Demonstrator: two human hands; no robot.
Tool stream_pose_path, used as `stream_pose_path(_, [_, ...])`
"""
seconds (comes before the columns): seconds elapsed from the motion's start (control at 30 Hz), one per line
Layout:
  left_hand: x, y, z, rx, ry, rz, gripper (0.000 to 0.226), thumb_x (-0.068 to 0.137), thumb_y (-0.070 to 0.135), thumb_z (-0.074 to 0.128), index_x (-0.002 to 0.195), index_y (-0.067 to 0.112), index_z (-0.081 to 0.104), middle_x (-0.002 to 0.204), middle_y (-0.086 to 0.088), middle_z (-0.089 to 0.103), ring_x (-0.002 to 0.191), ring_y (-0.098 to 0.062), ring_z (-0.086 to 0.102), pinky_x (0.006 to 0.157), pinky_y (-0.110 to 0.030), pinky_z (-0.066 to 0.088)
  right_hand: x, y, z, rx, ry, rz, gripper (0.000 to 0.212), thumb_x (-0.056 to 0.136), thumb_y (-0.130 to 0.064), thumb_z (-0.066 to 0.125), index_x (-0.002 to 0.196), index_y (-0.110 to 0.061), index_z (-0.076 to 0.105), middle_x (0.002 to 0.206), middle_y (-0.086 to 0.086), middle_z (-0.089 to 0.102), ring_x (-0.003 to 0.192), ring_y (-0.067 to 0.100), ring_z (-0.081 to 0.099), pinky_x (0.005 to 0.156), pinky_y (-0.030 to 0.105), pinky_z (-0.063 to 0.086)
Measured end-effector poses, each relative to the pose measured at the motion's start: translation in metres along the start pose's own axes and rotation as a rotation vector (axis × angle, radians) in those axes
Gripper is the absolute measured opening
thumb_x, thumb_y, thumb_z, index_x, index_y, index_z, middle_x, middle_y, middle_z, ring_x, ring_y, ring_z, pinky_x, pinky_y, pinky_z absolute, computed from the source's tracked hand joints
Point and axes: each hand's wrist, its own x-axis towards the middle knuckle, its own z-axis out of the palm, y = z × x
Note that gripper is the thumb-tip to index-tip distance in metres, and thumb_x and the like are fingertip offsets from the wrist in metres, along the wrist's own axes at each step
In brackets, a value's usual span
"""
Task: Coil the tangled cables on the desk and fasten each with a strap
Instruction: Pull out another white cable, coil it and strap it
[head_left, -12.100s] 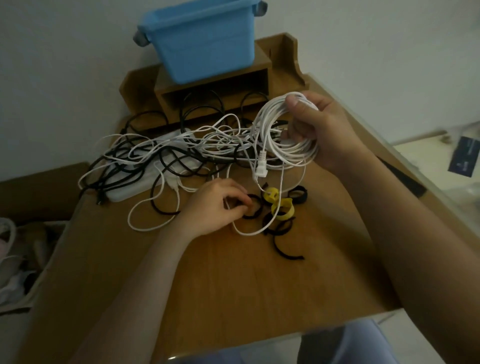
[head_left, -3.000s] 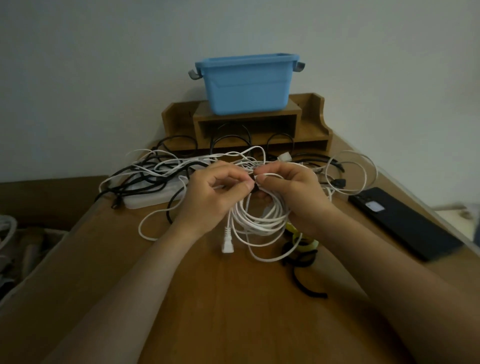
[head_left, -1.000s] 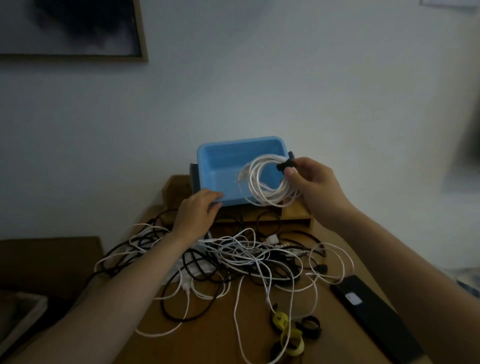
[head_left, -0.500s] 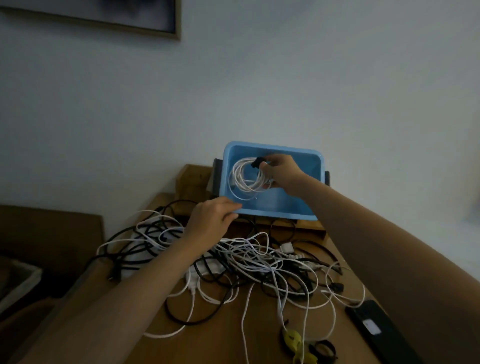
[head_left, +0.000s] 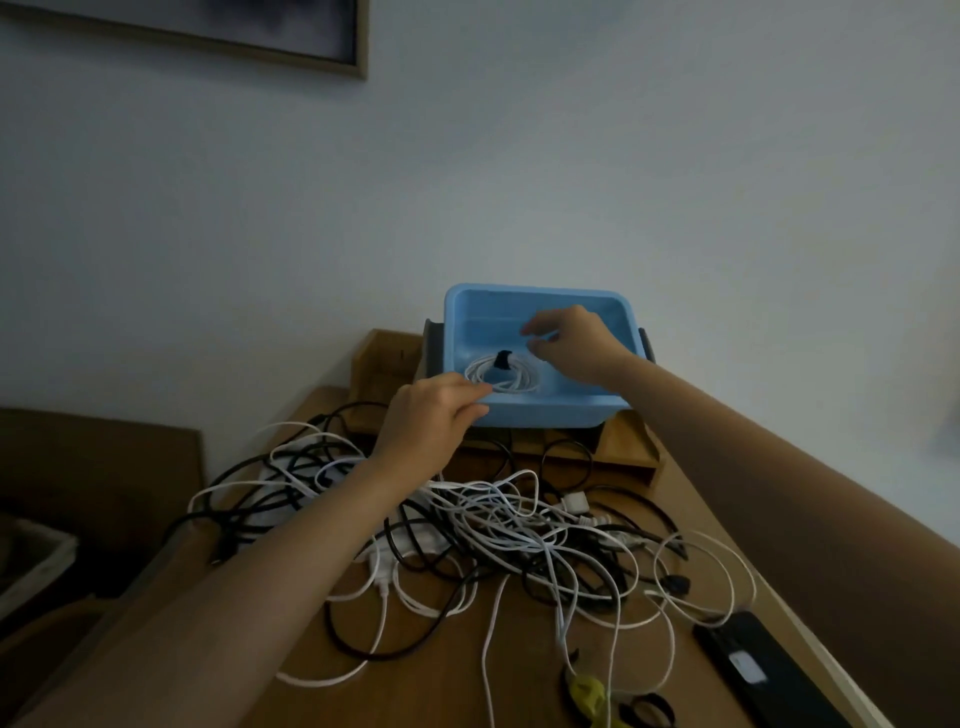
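A coiled white cable (head_left: 501, 375) bound with a black strap (head_left: 502, 359) lies on the floor of the blue bin (head_left: 550, 409). My right hand (head_left: 569, 345) hovers inside the bin just above and to the right of the coil, fingers loose and holding nothing. My left hand (head_left: 434, 423) holds the bin's near left rim, fingers curled over the edge. A tangle of white and black cables (head_left: 488, 530) covers the wooden desk (head_left: 457, 675) below. Yellow and black straps (head_left: 605, 699) lie at the desk's front.
The bin stands tilted toward me on a wooden desk organiser (head_left: 621, 447) against the wall. A black phone (head_left: 753, 670) lies at the desk's right edge. A white power strip (head_left: 415, 540) sits under the tangle. A framed picture (head_left: 208, 26) hangs upper left.
My right hand has let go of the strapped white coil, which now rests on the bin floor. The hand has drawn back to the right. My left hand stays on the rim.
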Motion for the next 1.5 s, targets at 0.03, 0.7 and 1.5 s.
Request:
stream_pose_path(0.03, [0.006,0.002,-0.003,0.001,-0.010,-0.017,0.031,0.094,0.019,0.071,0.125,0.014,0.072,0.112,-0.007,0.074,0.100,-0.022,0.069,0.087,-0.036,0.057,-0.007,0.001,-0.005,-0.028,0.019,-0.041,0.026,0.101,-0.019,0.061,0.124,-0.012,0.070,0.126,0.006,0.069,0.110,0.018,0.062,0.096,0.029,0.047])
stream_pose_path(0.7, [0.052,-0.022,0.000,-0.220,-0.303,-0.376,0.070,0.093,0.000,0.067,0.155,0.016,0.038,0.168,-0.005,0.016,0.141,-0.021,0.042,0.113,-0.028,0.039,-0.053,0.036,0.010,-0.119,-0.037,-0.068,0.056,0.096,-0.027,0.067,0.149,-0.017,0.048,0.158,0.009,0.041,0.140,0.030,0.044,0.115,0.038,0.037])
stream_pose_path(1.5, [-0.117,0.058,0.012,0.120,-0.675,-0.165,0.074,0.082,0.060,0.072,0.146,0.051,0.036,0.126,0.014,0.046,0.125,-0.013,0.043,0.109,-0.042,0.030,-0.207,0.074,0.097,0.057,-0.247,0.021,0.037,0.097,-0.027,0.066,0.133,-0.023,0.062,0.105,-0.015,0.066,0.090,0.000,0.062,0.072,0.013,0.043])
